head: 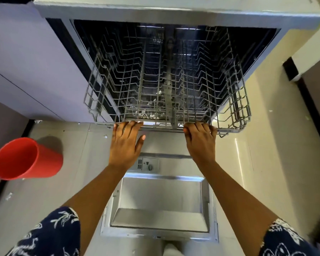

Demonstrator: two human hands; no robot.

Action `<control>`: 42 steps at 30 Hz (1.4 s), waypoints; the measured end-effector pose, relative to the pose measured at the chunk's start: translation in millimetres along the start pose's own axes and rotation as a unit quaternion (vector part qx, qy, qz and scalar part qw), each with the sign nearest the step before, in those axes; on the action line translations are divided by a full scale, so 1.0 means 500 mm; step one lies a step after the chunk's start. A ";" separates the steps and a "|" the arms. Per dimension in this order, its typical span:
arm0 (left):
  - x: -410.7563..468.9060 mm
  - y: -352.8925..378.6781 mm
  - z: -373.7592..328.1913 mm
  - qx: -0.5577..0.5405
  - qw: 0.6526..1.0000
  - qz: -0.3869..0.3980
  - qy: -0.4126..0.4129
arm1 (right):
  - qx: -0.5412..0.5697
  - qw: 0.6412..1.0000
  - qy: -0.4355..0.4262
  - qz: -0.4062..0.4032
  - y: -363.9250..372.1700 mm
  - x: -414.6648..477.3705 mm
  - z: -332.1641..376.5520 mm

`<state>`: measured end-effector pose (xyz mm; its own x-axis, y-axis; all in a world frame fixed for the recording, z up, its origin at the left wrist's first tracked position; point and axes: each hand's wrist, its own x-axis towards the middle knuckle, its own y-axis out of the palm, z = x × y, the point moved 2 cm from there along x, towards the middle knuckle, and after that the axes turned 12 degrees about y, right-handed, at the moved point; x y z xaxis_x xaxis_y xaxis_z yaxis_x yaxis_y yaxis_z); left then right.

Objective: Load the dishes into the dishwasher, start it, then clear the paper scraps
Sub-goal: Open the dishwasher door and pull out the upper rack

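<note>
Gripping the front edge of 1 grey wire dishwasher rack (pixel 166 80), drawn out at 12 o'clock: left hand (pixel 125 143) and right hand (pixel 201 141), fingertips curled out of sight over its rim. 1 red plastic cup (pixel 26 159) at 9 o'clock, well apart. Small white paper scraps (pixel 105 136) on the pale floor (pixel 72 145); more beneath the rack, blurred by wires.

I seem to be working in a home kitchen. A built-in dishwasher (pixel 155 15) sits under a pale countertop (pixel 174 2), with its steel door (pixel 161 196) folded down flat and a wire rack (pixel 236 100) drawn out above it. Plain lilac cabinet fronts (pixel 26 61) run along the left. Glossy cream tiles (pixel 266 145) cover the floor, and a red plastic cup (pixel 26 157) shows at the left.
</note>
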<state>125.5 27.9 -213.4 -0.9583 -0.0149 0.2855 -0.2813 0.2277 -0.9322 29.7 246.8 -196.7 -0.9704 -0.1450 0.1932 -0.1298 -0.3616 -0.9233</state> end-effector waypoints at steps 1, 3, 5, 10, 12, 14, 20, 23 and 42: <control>-0.004 -0.006 -0.003 0.002 1.000 0.000 0.002 | 0.006 1.000 0.007 0.003 -0.005 -0.004 0.000; 0.000 -0.018 -0.010 0.002 1.000 -0.004 -0.004 | 0.008 1.000 0.005 0.008 -0.016 -0.008 -0.003; 0.004 -0.031 -0.018 -0.006 1.000 -0.014 -0.004 | 0.003 1.000 -0.006 0.018 -0.026 -0.016 -0.009; -0.004 -0.044 -0.027 -0.021 0.999 -0.027 0.009 | -0.038 0.998 -0.037 0.017 -0.031 -0.037 -0.032; 0.000 -0.043 -0.021 -0.010 1.000 -0.019 0.016 | -0.059 0.996 -0.059 0.026 -0.032 -0.027 -0.033; 0.012 -0.043 -0.004 0.009 0.999 0.000 0.042 | -0.104 0.987 -0.107 0.058 -0.028 -0.002 -0.028; 0.095 -0.061 0.029 0.053 0.992 0.107 0.032 | -0.119 0.975 -0.056 0.181 -0.002 0.082 0.004; 0.111 -0.059 0.026 0.069 0.988 0.132 0.039 | -0.130 0.973 -0.002 0.191 -0.012 0.103 -0.027; -0.037 -0.047 -0.019 0.026 0.998 0.052 0.037 | -0.058 0.992 -0.077 0.087 -0.075 -0.038 -0.120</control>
<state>150.2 31.8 -194.5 -0.9766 0.0782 0.2002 -0.1844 0.1737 -0.9674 40.9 318.4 -185.8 -0.9383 -0.3388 0.0686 0.0053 -0.2126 -0.9771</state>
